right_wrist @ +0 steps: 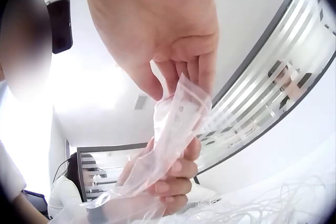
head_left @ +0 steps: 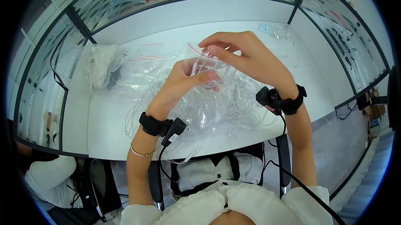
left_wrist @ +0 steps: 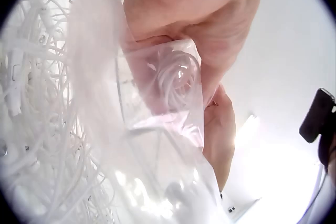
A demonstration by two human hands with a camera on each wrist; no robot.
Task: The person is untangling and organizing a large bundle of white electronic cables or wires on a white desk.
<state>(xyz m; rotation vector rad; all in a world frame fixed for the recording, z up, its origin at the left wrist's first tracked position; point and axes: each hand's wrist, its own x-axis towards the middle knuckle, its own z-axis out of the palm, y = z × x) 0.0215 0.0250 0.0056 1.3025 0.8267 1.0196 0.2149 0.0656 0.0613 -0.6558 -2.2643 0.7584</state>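
The left hand (head_left: 186, 81) grips a clear zip bag (left_wrist: 163, 77) with a coiled white cable (left_wrist: 178, 79) inside, its thumb over the coil. A red line runs along the bag's top edge in the head view. The right hand (head_left: 250, 58) is at that edge; in the right wrist view its thumb and bent fingers close around the top of the bag (right_wrist: 176, 129). Under both hands lies a large heap of loose white cables (head_left: 246, 104) with clear plastic among it.
At the left of the white desk (head_left: 108, 120) lie a bundle of white cables (head_left: 100, 64) and flat clear bags (head_left: 142, 66) with red lines. A small packet (head_left: 263, 26) is at the back right. Low partitions enclose the desk; another person (head_left: 52, 179) sits at lower left.
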